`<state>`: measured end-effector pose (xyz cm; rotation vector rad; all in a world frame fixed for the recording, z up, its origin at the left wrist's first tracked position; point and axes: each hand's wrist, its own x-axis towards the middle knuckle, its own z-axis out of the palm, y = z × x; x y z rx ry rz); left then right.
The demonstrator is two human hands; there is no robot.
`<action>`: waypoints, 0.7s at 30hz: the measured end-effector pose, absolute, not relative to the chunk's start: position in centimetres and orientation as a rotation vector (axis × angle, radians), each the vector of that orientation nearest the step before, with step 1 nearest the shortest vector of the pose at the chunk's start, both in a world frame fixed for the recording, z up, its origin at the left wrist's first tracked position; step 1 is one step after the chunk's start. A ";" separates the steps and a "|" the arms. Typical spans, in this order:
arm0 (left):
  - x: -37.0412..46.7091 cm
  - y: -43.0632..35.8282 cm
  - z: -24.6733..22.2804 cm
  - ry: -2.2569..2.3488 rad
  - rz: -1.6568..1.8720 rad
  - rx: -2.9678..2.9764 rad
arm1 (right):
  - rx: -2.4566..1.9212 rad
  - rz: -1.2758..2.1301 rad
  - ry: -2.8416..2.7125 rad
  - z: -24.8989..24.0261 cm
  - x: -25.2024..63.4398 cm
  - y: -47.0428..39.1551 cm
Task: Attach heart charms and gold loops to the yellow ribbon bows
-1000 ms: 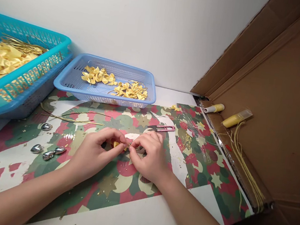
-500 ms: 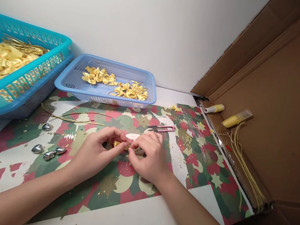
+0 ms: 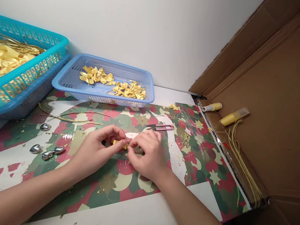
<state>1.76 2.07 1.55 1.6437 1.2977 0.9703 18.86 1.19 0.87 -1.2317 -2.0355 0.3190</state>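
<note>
Both hands meet over the patterned table covering (image 3: 107, 188). My left hand (image 3: 103, 147) pinches a small yellow ribbon bow (image 3: 116, 143), which is partly hidden by the fingers. Close against it, my right hand (image 3: 147, 152) is pinched at the bow's right side; what lies between its fingertips is too small to make out. Pink thread snips (image 3: 161, 127) lie just beyond the right hand. Several silver heart-shaped pendants (image 3: 36, 148) rest to the left of my left hand, and thin gold cords (image 3: 74, 117) lie behind them.
A blue basket (image 3: 102, 94) with yellow bows and cords stands at the back. At the left, a turquoise basket (image 3: 32, 58) holds many yellow bows. Yellow tubes (image 3: 234, 116) and hanging cords (image 3: 244, 169) are beside the cardboard wall (image 3: 278, 107). Gold scraps (image 3: 186, 139) litter the right side.
The whole view has shifted slightly, so things sit a little further left. Both hands keep their pinch at the bow, with only small finger movement.
</note>
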 end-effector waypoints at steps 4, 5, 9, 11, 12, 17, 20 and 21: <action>1.8 2.1 1.7 1.297 0.975 1.657 | -1.223 0.270 -2.029 0.9 19.0 1.2; 1.8 2.1 1.7 1.298 0.977 1.661 | -1.230 0.267 -2.033 0.9 19.0 1.2; 1.7 2.2 1.6 1.296 0.963 1.694 | -1.257 0.242 -2.046 1.0 19.1 1.3; 1.7 2.2 1.6 1.290 0.943 1.703 | -1.252 0.218 -2.050 1.0 19.2 1.3; 1.7 2.2 1.6 1.288 0.934 1.699 | -1.246 0.208 -2.050 1.0 19.2 1.3; 1.9 2.1 1.7 1.278 0.943 1.662 | -1.254 0.200 -2.071 1.0 19.3 1.3; 1.9 2.2 1.7 1.262 0.945 1.650 | -1.277 0.204 -2.090 1.1 19.4 1.2; 1.9 2.2 1.8 1.264 0.943 1.646 | -1.278 0.203 -2.094 1.1 19.4 1.2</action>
